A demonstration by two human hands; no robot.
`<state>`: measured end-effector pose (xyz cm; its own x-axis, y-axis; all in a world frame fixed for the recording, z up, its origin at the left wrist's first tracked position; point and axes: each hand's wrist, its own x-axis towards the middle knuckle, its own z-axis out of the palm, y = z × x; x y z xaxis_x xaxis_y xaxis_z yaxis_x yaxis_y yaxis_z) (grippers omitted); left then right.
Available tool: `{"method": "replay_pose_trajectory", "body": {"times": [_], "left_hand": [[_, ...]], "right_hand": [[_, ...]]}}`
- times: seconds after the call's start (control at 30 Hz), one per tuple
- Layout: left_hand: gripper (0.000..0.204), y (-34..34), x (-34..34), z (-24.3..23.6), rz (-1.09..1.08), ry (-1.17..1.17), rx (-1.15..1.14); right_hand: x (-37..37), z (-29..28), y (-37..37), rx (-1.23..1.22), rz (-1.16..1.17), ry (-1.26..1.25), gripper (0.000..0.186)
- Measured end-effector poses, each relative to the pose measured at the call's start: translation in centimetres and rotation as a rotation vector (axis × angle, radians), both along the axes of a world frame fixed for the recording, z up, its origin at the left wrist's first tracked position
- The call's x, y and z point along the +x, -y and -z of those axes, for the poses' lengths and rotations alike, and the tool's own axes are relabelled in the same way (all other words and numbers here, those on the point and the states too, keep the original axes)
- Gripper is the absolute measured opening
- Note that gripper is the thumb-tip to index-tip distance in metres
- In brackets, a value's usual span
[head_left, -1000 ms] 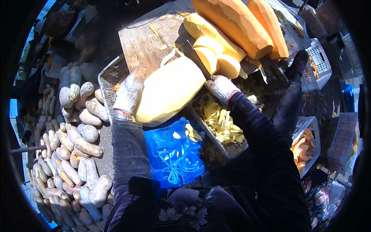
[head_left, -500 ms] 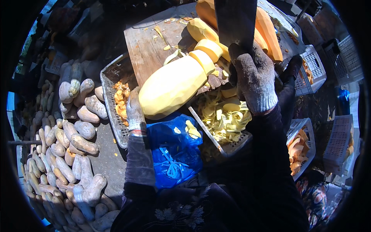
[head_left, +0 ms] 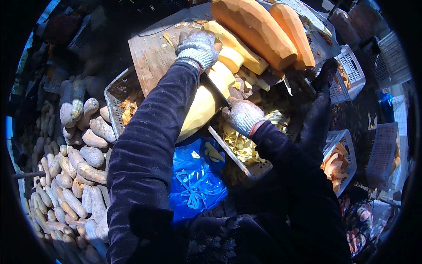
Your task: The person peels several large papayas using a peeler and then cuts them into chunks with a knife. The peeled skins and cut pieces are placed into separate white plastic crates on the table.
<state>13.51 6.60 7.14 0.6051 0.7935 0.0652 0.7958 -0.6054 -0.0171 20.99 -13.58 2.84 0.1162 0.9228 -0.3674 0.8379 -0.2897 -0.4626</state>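
A large peeled pale-yellow squash lies slantwise over the near edge of the wooden board. The dark blade of a large knife crosses it, its depth in the flesh unclear. My gloved right hand is closed around the handle, to the right of the squash. My gloved left hand is at the blade's far end, near the squash's far side; its fingers are mostly hidden, so its hold is unclear. Beyond the blade sits a thick round squash piece, with a longer peeled yellow squash behind it.
Peeled orange squashes lie at the board's far right. Below the board stand a crate with peelings and a crate with orange pulp. A blue plastic bag is near my lap. Unpeeled squashes cover the left ground.
The knife has come down from its raised position onto the squash. My left hand has left the squash's near end and reached across to the far side. The view has shifted slightly.
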Motion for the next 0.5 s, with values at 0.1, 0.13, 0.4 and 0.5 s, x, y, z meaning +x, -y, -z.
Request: {"method": "replay_pose_trajectory", "body": {"times": [0.1,0.13,0.4,0.5], "left_hand": [[0.060,-1.0,0.1,1.3,-0.082,0.057,-0.062],[0.061,-0.9,0.1,3.3,-0.107,0.029,-0.041],[0.067,-6.9,-5.8,7.3,-0.282,0.182,-0.128],[0.063,-8.9,-10.3,7.3,-0.474,0.639,-0.310]], "right_hand": [[1.1,-0.6,-1.0,0.064,-0.081,0.023,0.038],[1.4,0.6,-1.5,0.005,-0.095,0.003,0.038],[2.1,1.0,-4.2,-0.323,0.033,-0.338,0.038],[3.0,2.2,-4.1,-0.303,0.094,-0.520,0.037]]}}
